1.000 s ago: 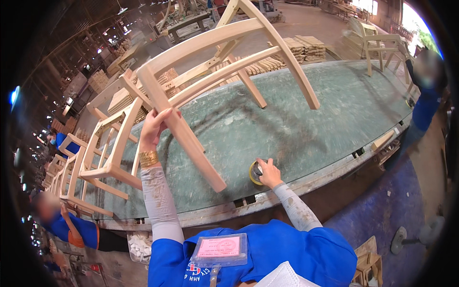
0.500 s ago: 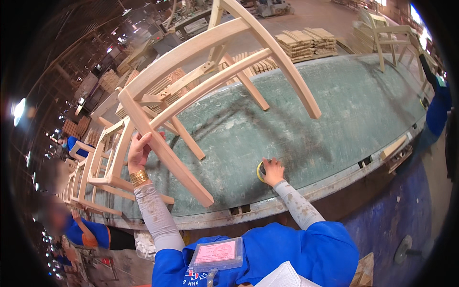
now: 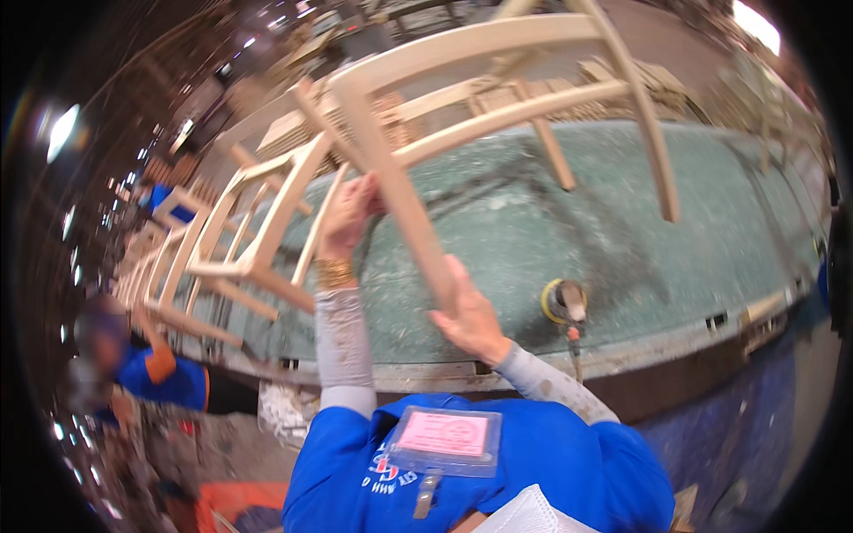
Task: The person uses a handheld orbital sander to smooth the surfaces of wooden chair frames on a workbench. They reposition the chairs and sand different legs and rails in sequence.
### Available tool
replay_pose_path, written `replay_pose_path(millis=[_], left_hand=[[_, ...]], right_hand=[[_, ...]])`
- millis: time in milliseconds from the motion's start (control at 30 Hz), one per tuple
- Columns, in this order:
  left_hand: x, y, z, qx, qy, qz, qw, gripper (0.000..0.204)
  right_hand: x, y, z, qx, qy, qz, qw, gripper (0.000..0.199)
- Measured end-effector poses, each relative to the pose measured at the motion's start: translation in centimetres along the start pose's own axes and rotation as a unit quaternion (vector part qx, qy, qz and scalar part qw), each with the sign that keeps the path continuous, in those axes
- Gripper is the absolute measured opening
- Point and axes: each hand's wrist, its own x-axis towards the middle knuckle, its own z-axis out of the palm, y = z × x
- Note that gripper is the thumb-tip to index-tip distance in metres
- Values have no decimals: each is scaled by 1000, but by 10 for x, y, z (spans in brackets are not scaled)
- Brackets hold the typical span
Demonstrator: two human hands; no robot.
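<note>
Your left hand [image 3: 349, 213] grips the wooden chair [image 3: 480, 44], likely steadying it. Your right hand [image 3: 471, 318], loosely open, touches its leg [image 3: 424, 256].

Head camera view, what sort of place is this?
Probably a furniture workshop: there's a bare-wood chair frame, what looks like a handheld sander on a long green worktable, and stacked wooden pieces beyond.

The top of the wooden chair frame [image 3: 511, 124] is cut off by the upper edge of the view; its near leg [image 3: 399, 191] hides the fingertips of the left hand [image 3: 348, 216]. The far-right chair [image 3: 765, 133] and the co-worker's head [image 3: 102, 333] are blurred. The lower edge cuts off the white mask [image 3: 533, 517]; small print on the pink card [image 3: 442, 433] is unreadable.
</note>
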Motion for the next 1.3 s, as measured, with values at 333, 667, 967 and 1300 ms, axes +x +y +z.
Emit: replay_pose_path(millis=[333,667,967,1300], left_hand=[[32,-145,-79,95,187,-203,956,58],[129,-185,-75,-19,98,-62,993,50],[68,-180,-32,-61,141,-23,988,28],[-13,-130,39,-17,313,100,945,44]], right_hand=[[-45,11,6,-37,131,82,987,69],[-112,37,14,59,324,233,915,55],[-154,70,-74,-82,334,147,927,27],[-103,127,-221,-128,259,166,943,24]])
